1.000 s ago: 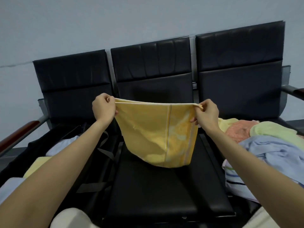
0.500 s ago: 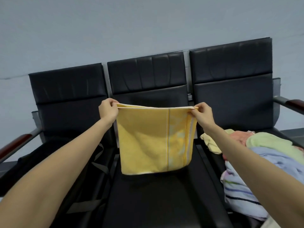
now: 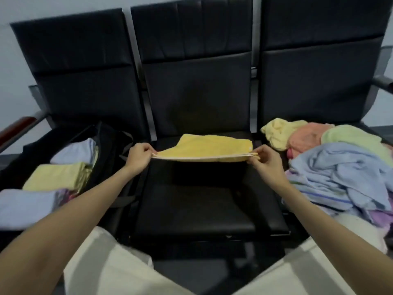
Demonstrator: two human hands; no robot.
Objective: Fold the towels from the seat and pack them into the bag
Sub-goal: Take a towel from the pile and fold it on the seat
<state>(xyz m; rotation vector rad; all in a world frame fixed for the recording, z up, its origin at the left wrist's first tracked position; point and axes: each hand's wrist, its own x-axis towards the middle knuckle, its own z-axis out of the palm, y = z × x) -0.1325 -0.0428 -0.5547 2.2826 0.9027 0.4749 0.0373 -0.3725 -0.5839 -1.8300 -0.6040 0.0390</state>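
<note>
The left hand (image 3: 138, 157) pinches one corner of the yellow towel (image 3: 209, 146). The right hand (image 3: 264, 159) pinches the other corner. The towel's far end lies on the middle seat (image 3: 197, 207).

A row of three black padded seats (image 3: 197, 199) joined side by side stands against a pale wall, each with a tall backrest. Taking the middle seat as the landmark: a yellow towel (image 3: 210, 146) lies partly on its cushion toward the backrest, its near edge lifted off the surface. On the seat to its left sits an open black bag (image 3: 106, 143) holding folded towels (image 3: 57, 177) in pale blue and pale yellow. On the seat to its right lies a loose heap of unfolded towels (image 3: 340, 167), yellow, orange, green, blue and striped, spilling toward the front edge. Wooden-topped armrests (image 3: 17, 126) end the row.
</note>
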